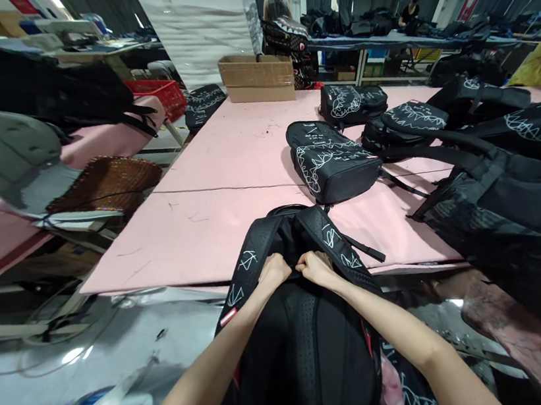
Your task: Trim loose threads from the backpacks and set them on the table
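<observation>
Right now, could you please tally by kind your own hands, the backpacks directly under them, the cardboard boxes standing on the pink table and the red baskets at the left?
Hands: 2 (left hand, right hand)
Backpack under them: 1
Cardboard box on the pink table: 1
Red basket: 1
Total: 5

1 head-worn camera looks forward and down, hands [276,272] near.

Left hand [274,271] and right hand [316,267] grip a black backpack [304,351].
</observation>
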`<state>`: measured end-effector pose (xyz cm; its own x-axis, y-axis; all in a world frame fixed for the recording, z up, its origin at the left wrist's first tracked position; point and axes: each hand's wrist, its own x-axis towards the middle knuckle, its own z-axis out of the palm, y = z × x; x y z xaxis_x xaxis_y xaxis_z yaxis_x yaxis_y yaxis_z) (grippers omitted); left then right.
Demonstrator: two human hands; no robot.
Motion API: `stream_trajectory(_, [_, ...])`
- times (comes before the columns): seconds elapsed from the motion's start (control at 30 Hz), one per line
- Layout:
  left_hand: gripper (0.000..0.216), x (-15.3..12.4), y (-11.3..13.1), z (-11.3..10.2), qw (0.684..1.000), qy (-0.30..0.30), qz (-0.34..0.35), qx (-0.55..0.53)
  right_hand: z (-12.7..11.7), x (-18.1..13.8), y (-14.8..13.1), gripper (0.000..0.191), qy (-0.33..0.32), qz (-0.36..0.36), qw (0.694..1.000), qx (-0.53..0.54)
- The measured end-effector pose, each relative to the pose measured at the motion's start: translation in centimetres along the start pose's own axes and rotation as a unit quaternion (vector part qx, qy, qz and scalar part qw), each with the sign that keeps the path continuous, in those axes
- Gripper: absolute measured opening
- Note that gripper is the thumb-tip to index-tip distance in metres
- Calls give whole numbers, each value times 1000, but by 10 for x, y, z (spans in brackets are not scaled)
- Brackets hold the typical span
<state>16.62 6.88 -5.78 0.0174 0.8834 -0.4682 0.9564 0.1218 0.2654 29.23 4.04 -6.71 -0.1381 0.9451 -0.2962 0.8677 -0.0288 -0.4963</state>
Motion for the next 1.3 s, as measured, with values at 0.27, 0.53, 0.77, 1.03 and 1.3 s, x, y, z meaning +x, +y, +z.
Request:
stream_trajectory(0.27, [21, -8, 3, 6, 996, 29, 52, 61, -13, -7, 5, 24, 8, -2, 1000, -30])
stream_trajectory(0.53, [22, 0, -9, 14, 975, 91, 172, 107, -16, -7, 3, 25, 9, 11, 1000, -21])
stream_trajectory(0.77, [23, 3, -23, 27, 958, 164, 232, 49, -13, -5, 2, 21, -3, 23, 1000, 2])
stream_trajectory(1.03, [19, 3, -31, 37, 943, 198, 265, -28, -11, 6, 1, 17, -13, 28, 1000, 1])
stream_trajectory(1.3, [25, -12, -32, 23, 931, 203, 285, -109, -12, 3, 5, 15, 36, 21, 998, 36])
